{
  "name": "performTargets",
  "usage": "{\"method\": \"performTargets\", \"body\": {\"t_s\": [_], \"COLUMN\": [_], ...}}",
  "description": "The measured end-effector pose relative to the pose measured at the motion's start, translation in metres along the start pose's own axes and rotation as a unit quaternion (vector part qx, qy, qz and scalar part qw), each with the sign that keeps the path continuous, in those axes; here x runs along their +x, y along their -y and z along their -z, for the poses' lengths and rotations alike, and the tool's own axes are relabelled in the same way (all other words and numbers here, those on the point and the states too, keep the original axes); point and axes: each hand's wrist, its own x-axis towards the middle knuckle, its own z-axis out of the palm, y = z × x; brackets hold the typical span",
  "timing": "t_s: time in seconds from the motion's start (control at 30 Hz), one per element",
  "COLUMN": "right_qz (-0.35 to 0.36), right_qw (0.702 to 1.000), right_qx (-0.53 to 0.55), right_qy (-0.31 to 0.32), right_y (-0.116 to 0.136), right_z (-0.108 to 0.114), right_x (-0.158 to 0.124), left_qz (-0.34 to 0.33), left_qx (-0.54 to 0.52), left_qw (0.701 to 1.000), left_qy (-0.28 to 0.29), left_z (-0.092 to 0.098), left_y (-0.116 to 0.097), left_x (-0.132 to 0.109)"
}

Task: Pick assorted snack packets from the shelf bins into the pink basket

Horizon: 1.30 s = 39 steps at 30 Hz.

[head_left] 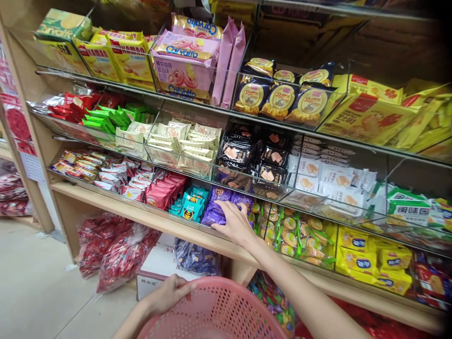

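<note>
My right hand [236, 223] reaches into the lowest clear bin of a snack shelf. Its fingers are spread and lie on the purple snack packets [221, 203]. It grips none of them. Teal packets [189, 202] sit just left of the purple ones, and green-and-yellow wrapped sweets [294, 230] lie to the right. My left hand [170, 293] is closed on the rim of a pink plastic basket [215, 313] at the bottom of the view, below the shelf.
Wooden shelves [116, 203] carry rows of clear bins with biscuits and wafers. Red candy bags [116, 252] and a white box [158, 268] with blue packets stand on the floor under the lowest shelf. Pale floor [38, 282] lies to the left.
</note>
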Motion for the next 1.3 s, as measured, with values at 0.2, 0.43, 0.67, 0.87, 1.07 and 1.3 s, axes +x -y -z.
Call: {"method": "performTargets", "body": {"t_s": [0.2, 0.43, 0.67, 0.87, 1.07, 1.3], "right_qz": [0.009, 0.019, 0.022, 0.007, -0.037, -0.047], "right_qw": [0.998, 0.998, 0.999, 0.989, 0.966, 0.954], "right_qx": [-0.051, -0.057, 0.009, 0.123, 0.211, 0.234], "right_qy": [0.017, 0.002, -0.021, -0.08, -0.147, -0.182], "right_y": [0.008, 0.007, -0.001, -0.012, -0.014, 0.001], "right_z": [-0.005, -0.009, -0.001, -0.003, -0.011, -0.006], "right_x": [-0.001, 0.001, -0.003, -0.009, -0.012, -0.016], "left_qz": [-0.004, -0.008, -0.014, -0.014, -0.015, -0.008], "left_qx": [-0.009, -0.012, -0.004, -0.011, -0.021, -0.004], "left_qw": [1.0, 1.0, 1.0, 1.0, 1.0, 1.0], "left_qy": [-0.007, -0.008, -0.007, -0.005, -0.006, -0.002], "left_z": [0.0, -0.002, 0.0, -0.003, -0.003, 0.002], "left_y": [-0.001, 0.0, -0.007, 0.001, 0.005, -0.006], "left_x": [-0.001, 0.0, -0.002, 0.0, 0.003, -0.004]}}
